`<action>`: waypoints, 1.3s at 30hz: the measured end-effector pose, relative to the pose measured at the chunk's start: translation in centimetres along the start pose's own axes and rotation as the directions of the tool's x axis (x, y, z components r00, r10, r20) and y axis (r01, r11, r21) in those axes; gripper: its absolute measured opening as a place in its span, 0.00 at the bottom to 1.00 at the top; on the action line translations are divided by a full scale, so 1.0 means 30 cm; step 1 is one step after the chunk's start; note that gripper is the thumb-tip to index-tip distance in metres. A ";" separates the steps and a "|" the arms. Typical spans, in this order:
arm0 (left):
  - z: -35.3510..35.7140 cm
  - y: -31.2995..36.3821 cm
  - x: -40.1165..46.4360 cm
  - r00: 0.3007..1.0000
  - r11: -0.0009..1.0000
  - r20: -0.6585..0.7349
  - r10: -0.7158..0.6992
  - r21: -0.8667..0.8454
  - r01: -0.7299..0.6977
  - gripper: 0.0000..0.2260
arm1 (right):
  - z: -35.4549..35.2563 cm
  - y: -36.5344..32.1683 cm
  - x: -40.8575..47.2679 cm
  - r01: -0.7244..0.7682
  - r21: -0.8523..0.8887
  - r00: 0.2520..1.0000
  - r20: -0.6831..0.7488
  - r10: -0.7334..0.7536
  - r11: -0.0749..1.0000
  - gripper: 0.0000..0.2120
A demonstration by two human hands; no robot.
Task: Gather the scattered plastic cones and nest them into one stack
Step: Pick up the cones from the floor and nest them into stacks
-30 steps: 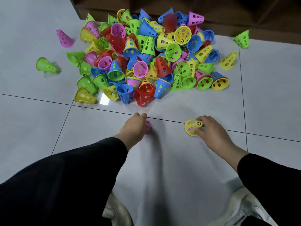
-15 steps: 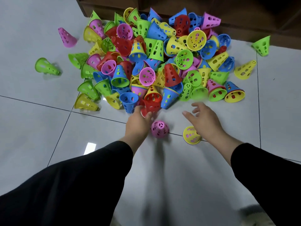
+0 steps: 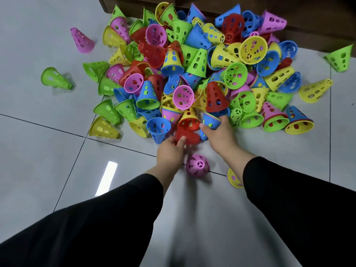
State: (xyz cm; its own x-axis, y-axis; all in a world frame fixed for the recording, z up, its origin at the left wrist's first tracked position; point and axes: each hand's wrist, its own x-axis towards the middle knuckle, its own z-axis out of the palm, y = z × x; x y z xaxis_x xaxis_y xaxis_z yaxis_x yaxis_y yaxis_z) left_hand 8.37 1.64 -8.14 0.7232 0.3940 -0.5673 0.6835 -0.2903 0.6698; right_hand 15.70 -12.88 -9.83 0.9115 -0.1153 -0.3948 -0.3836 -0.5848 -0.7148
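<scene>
Head view: bare floor [image 3: 38,160] lies open at lower left, clear of the cone pile [image 3: 192,74] at upper centre. Left hand [image 3: 169,151] pinches a perforated red cone [image 3: 187,134] lying on its side. Right hand [image 3: 221,135] grips a blue cone [image 3: 211,122]. Pink cone [image 3: 198,165] stands upright between the wrists, tip up.

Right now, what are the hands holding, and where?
The left hand pinches a red cone at its rim. The right hand grips a blue cone by its wide end.
</scene>
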 end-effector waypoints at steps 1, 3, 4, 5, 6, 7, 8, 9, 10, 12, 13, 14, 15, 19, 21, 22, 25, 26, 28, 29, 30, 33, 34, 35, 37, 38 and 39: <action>-0.009 -0.003 -0.007 1.000 1.000 -0.016 0.017 0.004 -0.017 0.15 | 0.002 -0.002 0.001 -0.009 -0.006 1.000 -0.019 0.009 1.000 0.22; -0.024 -0.001 -0.021 0.998 0.999 -0.051 0.046 0.021 -0.045 0.15 | -0.005 -0.013 -0.005 -0.030 -0.007 0.999 -0.044 0.030 1.000 0.21; -0.030 0.001 -0.026 0.996 0.998 -0.068 0.058 0.014 -0.057 0.16 | -0.015 -0.020 -0.012 -0.034 -0.005 0.998 -0.047 0.034 0.999 0.20; -0.036 0.004 -0.035 0.995 0.998 -0.080 0.063 -0.012 -0.064 0.17 | -0.028 -0.025 -0.021 -0.029 0.005 0.998 -0.049 0.029 1.000 0.18; -0.043 0.010 -0.044 0.994 0.997 -0.090 0.062 -0.042 -0.066 0.18 | -0.044 -0.029 -0.033 -0.015 0.026 0.998 -0.054 0.017 1.000 0.16; -0.051 0.018 -0.054 0.994 0.995 -0.098 0.056 -0.071 -0.063 0.19 | -0.062 -0.034 -0.047 -0.007 0.047 0.998 -0.058 0.009 0.999 0.14; -0.060 0.029 -0.065 0.993 0.993 -0.108 0.050 -0.099 -0.060 0.20 | -0.082 -0.036 -0.060 -0.002 0.067 0.998 -0.059 0.006 0.998 0.13; -0.068 0.042 -0.078 0.992 0.990 -0.120 0.048 -0.129 -0.064 0.21 | -0.102 -0.039 -0.073 0.004 0.086 0.998 -0.059 0.001 0.996 0.12; -0.072 0.052 -0.083 0.990 0.985 -0.132 0.051 -0.160 -0.072 0.21 | -0.121 -0.043 -0.083 0.013 0.103 0.998 -0.064 -0.006 0.995 0.12; -0.077 0.075 -0.108 0.985 0.969 -0.144 0.095 -0.213 -0.124 0.21 | -0.167 -0.053 -0.116 0.044 0.095 0.994 -0.106 -0.034 0.994 0.16; -0.079 0.090 -0.124 0.982 0.961 -0.143 0.126 -0.229 -0.157 0.21 | -0.194 -0.056 -0.133 0.064 0.087 0.990 -0.129 -0.052 0.994 0.17; -0.082 0.104 -0.139 0.978 0.951 -0.135 0.156 -0.246 -0.186 0.20 | -0.222 -0.056 -0.151 0.082 0.099 0.988 -0.141 -0.067 0.992 0.18; -0.085 0.116 -0.154 0.974 0.938 -0.120 0.191 -0.269 -0.217 0.19 | -0.251 -0.056 -0.168 0.091 0.119 0.987 -0.141 -0.074 0.989 0.19; -0.124 0.137 -0.220 0.923 0.916 -0.062 0.380 -0.113 -0.384 0.20 | -0.360 -0.035 -0.245 0.176 0.052 0.975 -0.147 -0.166 0.983 0.14; -0.147 0.125 -0.252 0.891 0.890 -0.011 0.454 0.053 -0.453 0.26 | -0.410 -0.016 -0.282 0.214 -0.057 0.962 -0.158 -0.221 0.975 0.13; -0.153 0.113 -0.266 0.880 0.868 0.025 0.474 0.152 -0.472 0.28 | -0.434 -0.004 -0.299 0.219 -0.088 0.960 -0.160 -0.230 0.972 0.13; -0.153 0.063 -0.300 0.838 0.702 0.140 0.528 0.484 -0.523 0.33 | -0.500 0.029 -0.355 0.222 -0.107 0.969 -0.088 -0.231 0.969 0.13; -0.149 0.048 -0.307 0.815 0.630 0.167 0.556 0.555 -0.543 0.32 | -0.519 0.037 -0.370 0.223 -0.139 0.972 -0.038 -0.230 0.965 0.13; -0.139 0.037 -0.314 0.781 0.534 0.224 0.584 0.618 -0.577 0.31 | -0.565 0.049 -0.395 0.239 -0.281 0.971 0.088 -0.223 0.929 0.13; -0.132 0.037 -0.313 0.770 0.493 0.256 0.585 0.641 -0.588 0.31 | -0.590 0.049 -0.405 0.250 -0.362 0.966 0.157 -0.205 0.898 0.15; -0.123 0.040 -0.309 0.764 0.442 0.296 0.574 0.673 -0.593 0.31 | -0.615 0.047 -0.413 0.258 -0.444 0.959 0.224 -0.173 0.858 0.17; -0.085 0.060 -0.293 0.752 0.260 0.389 0.533 0.770 -0.583 0.31 | -0.645 0.049 -0.434 0.335 -0.676 0.921 0.383 -0.075 0.656 0.21; -0.071 0.071 -0.291 0.747 0.207 0.406 0.527 0.791 -0.576 0.31 | -0.632 0.060 -0.437 0.367 -0.709 0.907 0.415 -0.064 0.602 0.22; -0.056 0.082 -0.285 0.744 0.159 0.423 0.518 0.807 -0.569 0.31 | -0.612 0.072 -0.437 0.392 -0.722 0.896 0.439 -0.060 0.570 0.23; -0.027 0.106 -0.276 0.755 0.092 0.464 0.463 0.822 -0.562 0.31 | -0.556 0.098 -0.425 0.416 -0.731 0.879 0.475 -0.033 0.541 0.27; -0.013 0.113 -0.272 0.762 0.073 0.481 0.433 0.825 -0.561 0.30 | -0.523 0.108 -0.412 0.425 -0.739 0.872 0.489 -0.016 0.523 0.31; 0.001 0.117 -0.267 0.769 0.065 0.488 0.413 0.826 -0.560 0.28 | -0.490 0.114 -0.399 0.436 -0.750 0.866 0.500 -0.004 0.498 0.35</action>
State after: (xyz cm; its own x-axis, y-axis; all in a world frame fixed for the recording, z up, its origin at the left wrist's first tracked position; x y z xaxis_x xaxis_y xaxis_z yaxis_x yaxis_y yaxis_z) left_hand 4.97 -2.56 -1.26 0.8866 -0.2429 -0.3935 -0.2783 -0.9599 -0.0346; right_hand 5.66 -25.30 0.94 0.7166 0.3042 -0.6277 0.3175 -0.9435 -0.0948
